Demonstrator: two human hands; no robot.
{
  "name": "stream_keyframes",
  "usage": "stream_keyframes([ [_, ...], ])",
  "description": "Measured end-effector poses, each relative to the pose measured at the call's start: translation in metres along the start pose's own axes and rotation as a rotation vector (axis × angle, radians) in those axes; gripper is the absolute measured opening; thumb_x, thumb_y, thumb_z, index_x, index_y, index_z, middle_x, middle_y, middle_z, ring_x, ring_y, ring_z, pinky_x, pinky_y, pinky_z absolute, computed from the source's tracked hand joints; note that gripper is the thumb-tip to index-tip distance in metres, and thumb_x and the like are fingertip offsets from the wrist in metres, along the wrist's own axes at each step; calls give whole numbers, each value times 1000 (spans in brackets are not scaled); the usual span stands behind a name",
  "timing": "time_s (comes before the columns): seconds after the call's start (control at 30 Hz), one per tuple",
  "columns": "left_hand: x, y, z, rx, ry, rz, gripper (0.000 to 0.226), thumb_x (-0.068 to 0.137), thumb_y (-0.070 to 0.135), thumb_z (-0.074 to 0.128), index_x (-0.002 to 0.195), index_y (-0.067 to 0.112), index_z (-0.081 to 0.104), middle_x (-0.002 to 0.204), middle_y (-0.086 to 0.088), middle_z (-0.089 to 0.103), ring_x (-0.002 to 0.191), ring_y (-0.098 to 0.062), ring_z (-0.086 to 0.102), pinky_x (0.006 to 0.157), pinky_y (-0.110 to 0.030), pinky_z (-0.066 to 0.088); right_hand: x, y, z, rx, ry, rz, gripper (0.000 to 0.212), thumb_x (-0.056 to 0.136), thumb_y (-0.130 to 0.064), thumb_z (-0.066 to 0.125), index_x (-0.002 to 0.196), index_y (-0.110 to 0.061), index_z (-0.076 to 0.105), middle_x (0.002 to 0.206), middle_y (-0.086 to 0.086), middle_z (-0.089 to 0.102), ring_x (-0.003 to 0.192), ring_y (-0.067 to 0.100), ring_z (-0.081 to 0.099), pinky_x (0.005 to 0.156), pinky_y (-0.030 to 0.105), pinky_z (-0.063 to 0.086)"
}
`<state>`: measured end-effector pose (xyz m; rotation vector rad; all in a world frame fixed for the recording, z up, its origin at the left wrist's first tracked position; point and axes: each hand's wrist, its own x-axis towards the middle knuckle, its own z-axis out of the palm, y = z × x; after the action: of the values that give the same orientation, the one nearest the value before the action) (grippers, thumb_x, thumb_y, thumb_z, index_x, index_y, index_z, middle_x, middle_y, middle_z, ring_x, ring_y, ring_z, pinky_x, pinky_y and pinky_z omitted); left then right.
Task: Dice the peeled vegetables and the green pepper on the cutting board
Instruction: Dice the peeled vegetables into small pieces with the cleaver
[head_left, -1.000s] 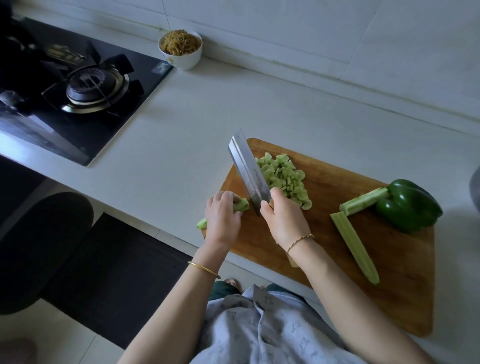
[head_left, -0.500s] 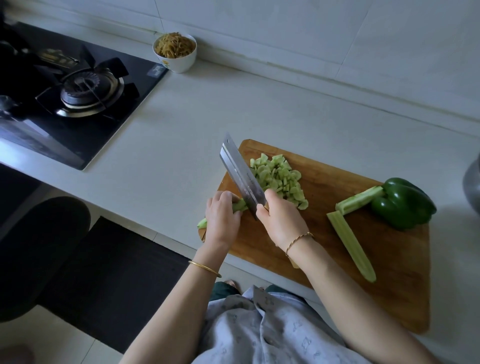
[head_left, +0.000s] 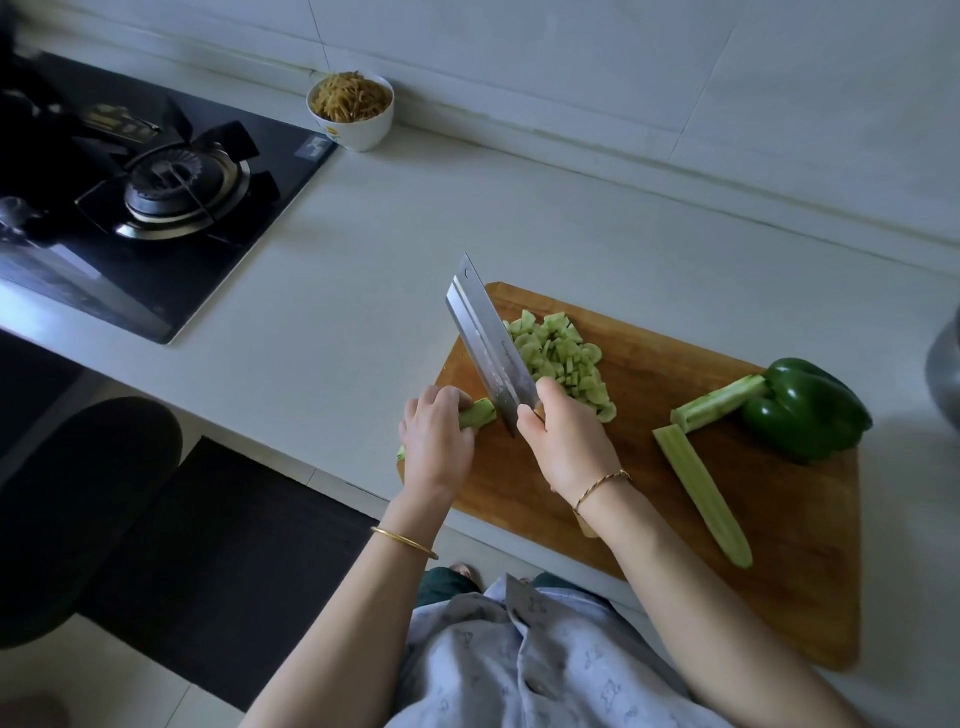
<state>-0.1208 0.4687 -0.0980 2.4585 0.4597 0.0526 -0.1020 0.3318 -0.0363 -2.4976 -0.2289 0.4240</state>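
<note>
On the wooden cutting board (head_left: 779, 545), my left hand (head_left: 436, 447) holds down a peeled green vegetable strip (head_left: 479, 414) at the board's left corner. My right hand (head_left: 569, 441) grips the handle of a cleaver (head_left: 491, 345), whose blade stands just right of the strip's cut end. A pile of pale green dice (head_left: 563, 358) lies behind the blade. Two more peeled strips lie on the board's right part, one long (head_left: 701, 488), one shorter (head_left: 719, 402) touching a whole green pepper (head_left: 805, 408).
A white bowl of shredded food (head_left: 353, 111) stands by the wall. A black gas stove (head_left: 156, 192) fills the counter's left. A grey metal vessel (head_left: 945, 369) shows at the right edge. The counter's front edge runs just under the board.
The cleaver keeps chopping at the strip's end; the strip's exposed part is shorter and my left hand has crept along it. The dice pile has grown slightly.
</note>
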Motion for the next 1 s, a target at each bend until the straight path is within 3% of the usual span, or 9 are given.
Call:
stream_keyframes([
  [0.07,0,-1,1,0,0,-2,19,85,7,60,104,13,60,110,-3,56,105,-21,42,86,-28,28,-1,-1,-1,8,-13,4,16,101,-25,42,89,-15,38,67,-3,44,58,19,52,55,41,55],
  [0.23,1,-1,2,-4,-2,-6,18,84,6,60,101,12,60,110,-4,56,105,-22,42,87,-30,31,-1,-3,-3,10,-45,20,17,101,-25,42,90,-12,40,69,-1,46,67,28,59,59,49,56],
  [0.33,1,-1,3,-9,-5,-13,19,83,5,61,100,12,61,110,-4,56,105,-22,42,88,-32,33,3,-4,0,-30,-65,12,17,101,-25,41,89,-12,40,68,-1,44,65,26,56,55,42,53],
  [0.43,1,-3,3,-21,-9,-19,19,82,5,62,100,12,61,110,-4,56,105,-22,43,87,-32,34,4,-3,8,-74,-69,10,18,101,-24,40,87,-13,37,64,-2,41,58,20,46,49,33,36],
  [0.63,4,1,3,-26,-16,-18,21,82,6,64,102,13,62,111,-2,56,108,-23,45,89,-33,34,4,2,1,19,-29,63,15,101,-25,41,94,-12,41,72,0,49,72,29,59,63,47,55],
  [0.73,5,3,4,-23,-18,-12,21,81,6,65,101,13,62,112,-3,57,107,-24,45,89,-33,35,5,0,-6,25,-19,49,19,101,-26,41,100,-9,46,75,5,53,68,30,62,61,52,56],
  [1.0,6,2,6,-40,-12,-16,21,81,5,65,101,12,63,111,-4,58,107,-24,45,90,-34,37,1,-2,-6,-14,-57,33,15,101,-25,41,93,-12,41,71,2,49,63,25,57,60,51,56],
])
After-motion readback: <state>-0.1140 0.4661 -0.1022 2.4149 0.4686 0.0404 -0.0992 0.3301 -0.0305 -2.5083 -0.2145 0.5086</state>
